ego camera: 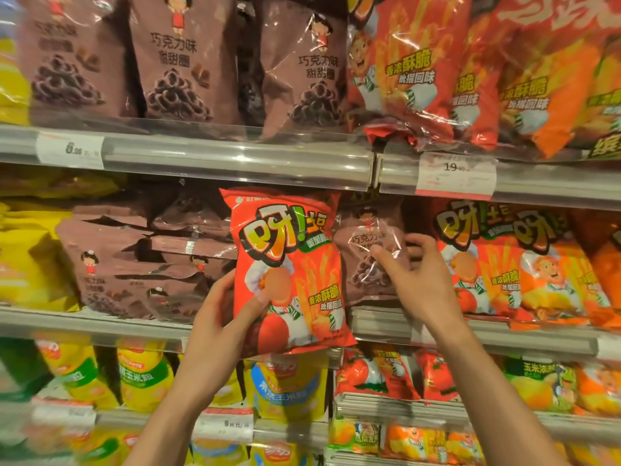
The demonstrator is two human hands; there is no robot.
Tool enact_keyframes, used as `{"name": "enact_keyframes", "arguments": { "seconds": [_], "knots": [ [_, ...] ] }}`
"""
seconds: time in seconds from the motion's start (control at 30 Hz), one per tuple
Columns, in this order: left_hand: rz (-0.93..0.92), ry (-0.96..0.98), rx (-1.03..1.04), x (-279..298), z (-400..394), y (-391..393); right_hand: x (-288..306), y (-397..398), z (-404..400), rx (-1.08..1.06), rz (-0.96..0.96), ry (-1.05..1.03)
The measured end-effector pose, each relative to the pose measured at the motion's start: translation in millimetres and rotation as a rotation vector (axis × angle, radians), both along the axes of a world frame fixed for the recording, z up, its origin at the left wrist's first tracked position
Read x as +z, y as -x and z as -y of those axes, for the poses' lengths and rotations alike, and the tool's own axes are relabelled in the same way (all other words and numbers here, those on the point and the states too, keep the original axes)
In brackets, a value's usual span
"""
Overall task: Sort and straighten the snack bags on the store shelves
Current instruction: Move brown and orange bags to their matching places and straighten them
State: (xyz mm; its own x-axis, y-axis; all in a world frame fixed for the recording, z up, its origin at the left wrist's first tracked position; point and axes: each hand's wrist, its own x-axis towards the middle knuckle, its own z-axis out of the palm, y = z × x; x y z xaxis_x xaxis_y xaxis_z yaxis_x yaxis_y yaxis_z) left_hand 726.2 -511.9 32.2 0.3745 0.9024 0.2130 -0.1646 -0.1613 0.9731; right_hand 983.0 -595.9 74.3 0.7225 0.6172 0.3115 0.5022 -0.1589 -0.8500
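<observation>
The left hand (pixel 220 317) grips a glossy red foil snack bag with a cartoon chef and fries (pixel 289 274) by its lower left edge, thumb across the front, held upright in front of the middle shelf rail (pixel 100 326), while the right hand (pixel 420 280) pinches the crinkly brown chocolate-ring bag (pixel 366 260) standing just beside it. That red bag looks out of place among the browns, its matching red bags (pixel 477 260) waiting to the right. Plenty left, I'd judge: the slumped brown bags (pixel 134 260) on the left lie toppled.
</observation>
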Motion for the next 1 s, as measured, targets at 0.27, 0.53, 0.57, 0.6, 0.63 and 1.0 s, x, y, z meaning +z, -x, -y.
{"name": "enact_keyframes", "arguments": {
  "seconds": [0.27,0.53,0.57,0.6,0.63,1.0],
  "knots": [
    [-0.021,-0.01,-0.066,5.0,-8.3,-8.3,10.0,-21.8,51.0,-0.014,-0.013,-0.025],
    [-0.046,-0.08,-0.032,9.3,-13.2,-49.3,-3.6,-45.7,93.8,-0.049,-0.131,-0.124],
    [-0.058,-0.104,-0.041,12.1,-10.4,-59.1,-6.0,-47.6,96.2,-0.046,-0.145,-0.132],
    [-0.064,-0.114,-0.041,15.3,-9.5,-69.3,-8.4,-49.9,98.1,-0.041,-0.16,-0.137],
    [-0.072,-0.132,-0.039,18.6,-8.7,-78.9,-10.6,-52.0,99.4,-0.038,-0.175,-0.142],
    [-0.258,-0.283,0.07,23.3,-23.9,-131.0,-18.2,-60.5,103.8,-0.013,-0.238,-0.188]
  ]
}}
